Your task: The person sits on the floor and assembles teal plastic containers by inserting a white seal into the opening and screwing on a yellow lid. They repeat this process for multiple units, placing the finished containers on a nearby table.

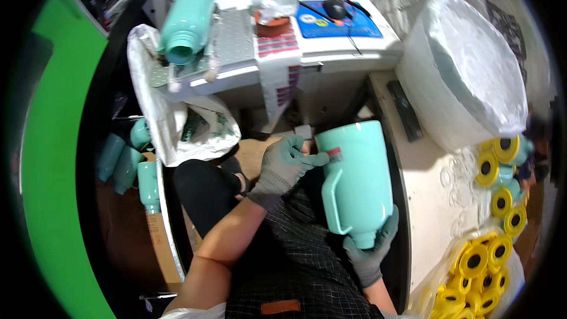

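Note:
A large mint-green jug [361, 180] with a side handle [332, 201] is tilted in front of me, its narrow neck pointing down toward my lap. My right hand [372, 245], in a grey and green glove, is closed around the neck end and bears it from below. On the upper left of the jug's wall is a small red sticker [334, 154]. My left hand [286, 164], gloved the same way, has its fingers drawn together in a pinch, the tips at the sticker's edge. Above the hands, a strip of red-and-white labels [277, 53] hangs over the bench edge.
Another mint-green bottle [188, 23] lies on the bench [239, 35]. A white sack [155, 100] hangs at its left. To the right stand a big white-lined bin [428, 77] and a bag of yellow lids [472, 260]. More green bottles [127, 168] lie low at left.

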Demonstrator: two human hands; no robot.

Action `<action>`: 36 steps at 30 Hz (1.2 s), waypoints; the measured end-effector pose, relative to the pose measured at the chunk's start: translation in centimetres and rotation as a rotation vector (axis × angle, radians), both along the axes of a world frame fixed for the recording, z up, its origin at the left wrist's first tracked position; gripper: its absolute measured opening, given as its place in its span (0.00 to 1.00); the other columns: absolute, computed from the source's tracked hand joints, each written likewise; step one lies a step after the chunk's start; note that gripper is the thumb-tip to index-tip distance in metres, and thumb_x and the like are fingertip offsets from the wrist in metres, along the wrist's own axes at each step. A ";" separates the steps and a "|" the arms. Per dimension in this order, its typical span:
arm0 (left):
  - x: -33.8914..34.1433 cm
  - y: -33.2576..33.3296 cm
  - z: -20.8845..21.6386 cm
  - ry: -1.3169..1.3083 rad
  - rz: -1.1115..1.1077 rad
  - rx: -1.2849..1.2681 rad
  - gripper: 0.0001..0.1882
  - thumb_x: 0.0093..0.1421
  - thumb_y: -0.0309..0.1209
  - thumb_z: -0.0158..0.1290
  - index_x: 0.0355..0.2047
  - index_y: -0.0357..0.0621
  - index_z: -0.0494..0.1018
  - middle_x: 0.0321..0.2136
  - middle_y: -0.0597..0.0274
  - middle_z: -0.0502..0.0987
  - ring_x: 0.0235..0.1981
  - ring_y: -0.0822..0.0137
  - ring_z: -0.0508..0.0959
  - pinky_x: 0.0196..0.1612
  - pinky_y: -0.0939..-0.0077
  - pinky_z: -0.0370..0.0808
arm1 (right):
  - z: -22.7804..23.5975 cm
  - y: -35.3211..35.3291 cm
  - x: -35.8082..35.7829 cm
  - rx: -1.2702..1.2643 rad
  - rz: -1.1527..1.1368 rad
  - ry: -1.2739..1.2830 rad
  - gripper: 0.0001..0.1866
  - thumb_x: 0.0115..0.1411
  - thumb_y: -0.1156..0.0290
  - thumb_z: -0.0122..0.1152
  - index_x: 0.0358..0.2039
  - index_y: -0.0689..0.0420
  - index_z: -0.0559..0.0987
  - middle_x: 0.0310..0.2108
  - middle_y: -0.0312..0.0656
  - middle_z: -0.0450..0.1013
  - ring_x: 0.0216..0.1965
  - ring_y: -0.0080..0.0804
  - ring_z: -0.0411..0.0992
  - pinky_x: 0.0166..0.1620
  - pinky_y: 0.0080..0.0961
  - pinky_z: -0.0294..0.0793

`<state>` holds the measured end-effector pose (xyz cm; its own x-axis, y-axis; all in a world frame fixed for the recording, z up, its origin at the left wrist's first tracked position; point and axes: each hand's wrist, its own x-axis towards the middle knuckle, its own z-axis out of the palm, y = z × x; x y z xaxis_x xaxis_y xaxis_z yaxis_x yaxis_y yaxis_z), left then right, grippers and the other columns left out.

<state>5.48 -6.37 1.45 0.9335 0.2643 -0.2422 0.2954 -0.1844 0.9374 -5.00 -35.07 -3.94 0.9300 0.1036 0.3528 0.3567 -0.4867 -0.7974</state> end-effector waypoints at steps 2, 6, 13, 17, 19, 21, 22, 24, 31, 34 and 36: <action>0.0 4.9 -2.2 -0.010 0.050 0.488 0.27 0.47 0.38 0.77 0.40 0.41 0.74 0.32 0.61 0.78 0.34 0.65 0.80 0.39 0.68 0.77 | 1.6 -0.1 0.4 0.145 -0.043 0.113 0.65 0.46 0.56 0.82 0.76 0.59 0.50 0.72 0.57 0.54 0.70 0.50 0.60 0.67 0.45 0.67; -0.1 15.5 3.0 -0.636 0.376 1.144 0.38 0.49 0.46 0.71 0.56 0.46 0.68 0.54 0.56 0.73 0.55 0.49 0.73 0.52 0.50 0.72 | 3.0 -0.4 2.4 0.483 -0.015 0.170 0.64 0.54 0.47 0.75 0.76 0.65 0.46 0.73 0.54 0.55 0.69 0.44 0.61 0.69 0.41 0.63; 5.7 31.0 7.3 -0.517 -0.086 2.076 0.29 0.63 0.29 0.51 0.65 0.62 0.65 0.67 0.63 0.66 0.67 0.48 0.66 0.63 0.45 0.70 | 8.3 6.4 12.0 0.372 0.179 -0.137 0.62 0.53 0.45 0.77 0.73 0.71 0.52 0.74 0.56 0.53 0.73 0.47 0.56 0.73 0.44 0.54; -0.2 22.3 13.3 -0.812 0.088 1.626 0.33 0.53 0.40 0.65 0.61 0.61 0.71 0.60 0.60 0.71 0.56 0.49 0.72 0.54 0.51 0.73 | 10.0 6.8 16.7 0.095 0.112 -0.406 0.54 0.55 0.55 0.76 0.71 0.73 0.57 0.73 0.59 0.55 0.73 0.51 0.56 0.73 0.45 0.55; -7.1 18.9 14.1 -0.967 0.255 1.517 0.36 0.52 0.44 0.67 0.62 0.54 0.70 0.57 0.57 0.76 0.53 0.53 0.76 0.54 0.53 0.72 | 11.2 9.7 19.1 0.033 0.124 -0.434 0.49 0.52 0.64 0.76 0.69 0.72 0.63 0.71 0.60 0.58 0.73 0.55 0.56 0.72 0.46 0.58; -14.0 16.3 13.1 -0.915 0.189 1.260 0.41 0.50 0.50 0.71 0.62 0.52 0.70 0.54 0.55 0.79 0.51 0.56 0.79 0.57 0.49 0.71 | 13.2 13.9 21.5 -0.195 0.203 -0.623 0.46 0.51 0.66 0.77 0.68 0.67 0.66 0.70 0.59 0.60 0.69 0.57 0.63 0.68 0.46 0.66; -16.1 15.5 12.3 -0.926 0.125 1.027 0.44 0.48 0.51 0.73 0.63 0.52 0.70 0.52 0.54 0.80 0.51 0.54 0.80 0.58 0.46 0.72 | 14.3 16.9 22.2 -0.241 0.243 -0.724 0.47 0.50 0.64 0.77 0.69 0.60 0.67 0.69 0.58 0.62 0.65 0.56 0.68 0.63 0.44 0.72; -16.0 12.0 10.2 -0.977 0.096 0.782 0.44 0.47 0.47 0.75 0.62 0.47 0.70 0.49 0.53 0.80 0.50 0.50 0.81 0.54 0.48 0.77 | 15.9 24.3 21.7 -0.346 0.290 -0.784 0.48 0.50 0.58 0.78 0.70 0.49 0.67 0.68 0.55 0.65 0.56 0.52 0.76 0.52 0.42 0.80; -16.7 7.6 3.0 -0.469 0.017 0.201 0.39 0.48 0.41 0.75 0.57 0.41 0.73 0.52 0.53 0.79 0.52 0.56 0.80 0.58 0.60 0.76 | 14.1 45.1 24.5 -0.637 0.341 -0.765 0.49 0.51 0.42 0.73 0.72 0.37 0.65 0.71 0.50 0.61 0.48 0.47 0.80 0.46 0.38 0.83; -17.4 8.4 3.3 -0.504 -0.041 0.195 0.38 0.47 0.40 0.75 0.56 0.42 0.73 0.54 0.54 0.79 0.54 0.55 0.79 0.59 0.60 0.75 | 14.6 47.9 24.4 -0.822 0.345 -0.696 0.47 0.53 0.41 0.70 0.72 0.36 0.63 0.73 0.52 0.57 0.45 0.45 0.81 0.42 0.41 0.83; -17.1 8.4 3.5 -0.511 -0.061 0.206 0.37 0.47 0.40 0.75 0.56 0.41 0.74 0.53 0.53 0.79 0.53 0.55 0.79 0.58 0.60 0.75 | 14.3 48.0 25.0 -0.844 0.292 -0.739 0.49 0.51 0.42 0.72 0.72 0.37 0.63 0.73 0.52 0.58 0.42 0.44 0.81 0.38 0.41 0.82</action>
<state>-11.57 1.98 4.95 0.9337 0.1998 0.2970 -0.2050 -0.3818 0.9012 20.00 12.92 10.36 0.4273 0.7422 0.5162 0.7868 -0.5866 0.1921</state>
